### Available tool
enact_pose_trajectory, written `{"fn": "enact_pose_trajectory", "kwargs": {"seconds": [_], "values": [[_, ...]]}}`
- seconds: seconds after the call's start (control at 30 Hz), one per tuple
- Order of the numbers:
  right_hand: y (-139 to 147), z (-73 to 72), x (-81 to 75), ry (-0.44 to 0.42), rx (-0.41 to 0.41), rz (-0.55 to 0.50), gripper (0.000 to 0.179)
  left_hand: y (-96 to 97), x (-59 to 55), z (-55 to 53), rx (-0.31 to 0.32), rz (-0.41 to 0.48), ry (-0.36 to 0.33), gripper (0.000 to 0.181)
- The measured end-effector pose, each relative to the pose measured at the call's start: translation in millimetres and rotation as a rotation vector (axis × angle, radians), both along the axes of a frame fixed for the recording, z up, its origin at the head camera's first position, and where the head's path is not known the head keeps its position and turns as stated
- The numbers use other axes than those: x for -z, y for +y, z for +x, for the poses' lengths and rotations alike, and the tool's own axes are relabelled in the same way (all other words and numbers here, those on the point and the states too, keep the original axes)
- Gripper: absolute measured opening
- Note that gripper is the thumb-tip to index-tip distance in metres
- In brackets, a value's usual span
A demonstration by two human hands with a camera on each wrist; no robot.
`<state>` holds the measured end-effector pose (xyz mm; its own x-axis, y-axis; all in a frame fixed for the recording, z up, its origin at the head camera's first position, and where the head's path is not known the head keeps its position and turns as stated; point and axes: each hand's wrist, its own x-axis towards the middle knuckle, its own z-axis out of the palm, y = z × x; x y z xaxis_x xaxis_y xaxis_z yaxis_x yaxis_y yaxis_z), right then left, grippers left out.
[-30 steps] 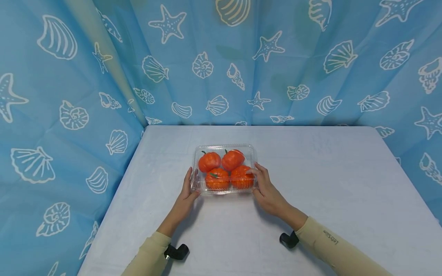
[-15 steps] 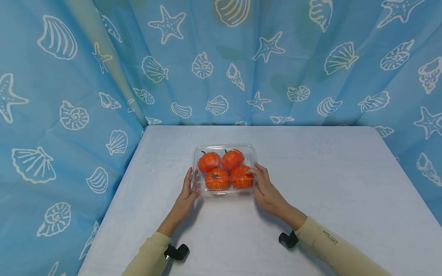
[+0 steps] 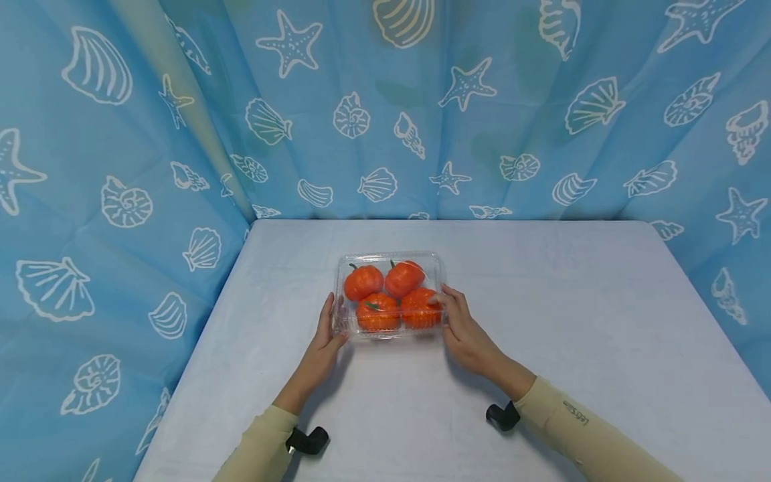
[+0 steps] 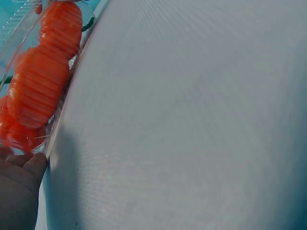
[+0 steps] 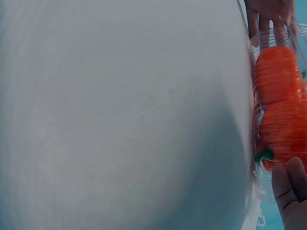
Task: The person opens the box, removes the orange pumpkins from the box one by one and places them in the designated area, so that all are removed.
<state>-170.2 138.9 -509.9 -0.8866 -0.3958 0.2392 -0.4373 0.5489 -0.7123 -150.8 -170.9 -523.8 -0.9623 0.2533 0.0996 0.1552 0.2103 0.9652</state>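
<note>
A clear plastic clamshell box (image 3: 388, 327) sits at the middle of the table, its lid down. Inside it lie several small orange-red pumpkins (image 3: 363, 283) with green stems. My left hand (image 3: 323, 348) holds the box by its left side, thumb at the near left corner and fingers along the wall. On the opposite side my right hand (image 3: 470, 338) grips the right wall, with fingers over the upper edge and thumb low. In the left wrist view, the pumpkins (image 4: 41, 86) show through the ribbed wall. The right wrist view has fingertips (image 5: 284, 184) against the box's end.
A white cloth covers the table (image 3: 572, 321). Blue curtains (image 3: 385, 100) with white shell and starfish prints hang behind it and at both sides. Black wrist cameras (image 3: 308, 441) are strapped at the sleeves.
</note>
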Motion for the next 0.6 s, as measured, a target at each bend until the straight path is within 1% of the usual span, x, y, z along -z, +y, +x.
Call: {"fn": "enact_pose_trajectory", "kwargs": {"seconds": [0.17,0.27,0.43,0.6], "values": [[2.5,0.2,-2.3,-0.039,0.005,0.026,0.055,-0.5,1.0,-0.4,-0.006,-0.010,0.008,0.077],[6.0,-0.3,-3.4,-0.049,-0.006,0.039,0.059,-1.0,1.3,-0.4,-0.012,-0.022,0.007,0.077],[13.8,-0.3,-4.9,-0.059,-0.027,0.059,0.064,-1.9,1.3,-0.6,-0.020,-0.029,0.006,0.077],[21.2,-0.4,-5.8,-0.049,-0.035,0.054,0.076,-2.7,1.4,-1.7,-0.006,-0.020,0.017,0.079]]}}
